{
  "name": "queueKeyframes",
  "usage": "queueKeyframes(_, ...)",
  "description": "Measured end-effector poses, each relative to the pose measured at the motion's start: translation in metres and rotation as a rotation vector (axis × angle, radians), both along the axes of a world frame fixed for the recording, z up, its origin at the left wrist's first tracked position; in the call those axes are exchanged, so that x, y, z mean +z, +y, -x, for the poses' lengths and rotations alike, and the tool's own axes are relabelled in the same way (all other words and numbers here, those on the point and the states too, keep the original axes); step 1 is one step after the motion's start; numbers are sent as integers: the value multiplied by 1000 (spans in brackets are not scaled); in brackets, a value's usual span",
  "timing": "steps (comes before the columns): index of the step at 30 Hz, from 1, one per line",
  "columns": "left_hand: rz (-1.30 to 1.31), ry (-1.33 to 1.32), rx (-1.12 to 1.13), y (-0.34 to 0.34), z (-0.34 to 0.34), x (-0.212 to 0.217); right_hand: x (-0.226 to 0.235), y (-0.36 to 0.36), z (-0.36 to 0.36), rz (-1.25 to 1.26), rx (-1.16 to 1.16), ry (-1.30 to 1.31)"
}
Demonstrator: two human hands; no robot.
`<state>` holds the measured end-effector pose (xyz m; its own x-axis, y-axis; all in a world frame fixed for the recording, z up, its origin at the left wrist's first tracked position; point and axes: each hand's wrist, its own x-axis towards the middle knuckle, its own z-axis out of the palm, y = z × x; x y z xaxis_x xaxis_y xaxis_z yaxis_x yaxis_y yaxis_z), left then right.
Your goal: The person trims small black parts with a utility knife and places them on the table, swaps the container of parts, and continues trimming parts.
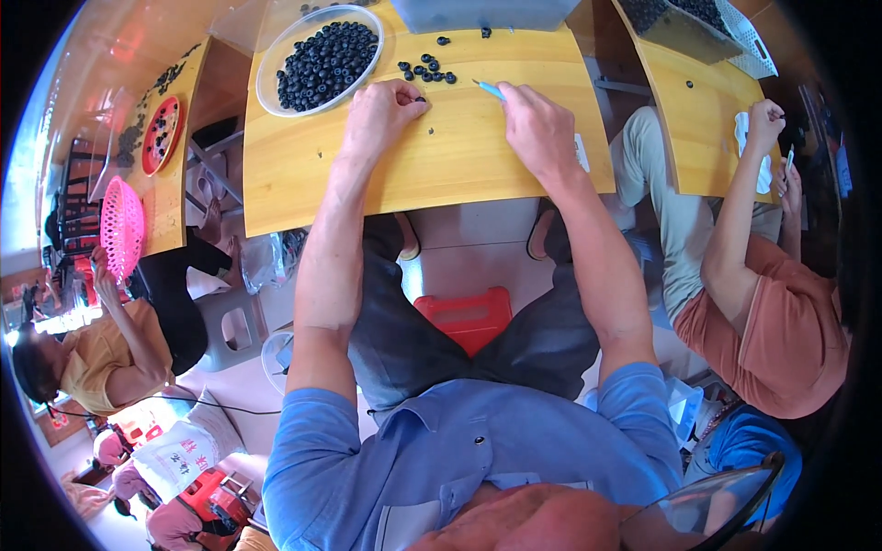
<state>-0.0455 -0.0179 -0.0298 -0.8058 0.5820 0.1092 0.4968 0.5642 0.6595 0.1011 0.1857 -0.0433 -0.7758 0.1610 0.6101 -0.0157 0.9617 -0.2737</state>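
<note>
"What are your hands doing over there?"

"From far away, I see my left hand [390, 106] pinching what looks like one small dark ball [420, 99] low over the table [413, 179]. I can't tell if it touches the wood. My right hand [539, 129] grips a thin blue tool [490, 89], with its tip apart from the ball."

"How do you do this bit well?"

"I think I should hold the ball steady with a soft squeeze, or it might pop out. The tip should come in slowly, away from my fingers."

"What's in the way?"

"The clear tub [265, 84] of dark balls [328, 66] sits just beside my left hand, so I mustn't bump it. Some loose balls [434, 65] near my fingertips could roll. There's a cloudy bin [487, 13] at the far end, and a white card [582, 152] by my right wrist."
</note>
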Motion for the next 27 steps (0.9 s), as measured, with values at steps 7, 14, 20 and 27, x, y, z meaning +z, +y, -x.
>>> queueKeyframes(7,-19,-22,-27,4,-4,0,1,-4,0,18,38,11)
queueKeyframes(14,-36,-6,-78,6,-8,2,4,-8,-3,16,69,15)
queueKeyframes(20,-332,-115,-37,16,-17,6,7,-10,-3,-20,103,122)
queueKeyframes(27,-365,-234,-50,21,-28,16,5,-10,-2,-123,107,168)
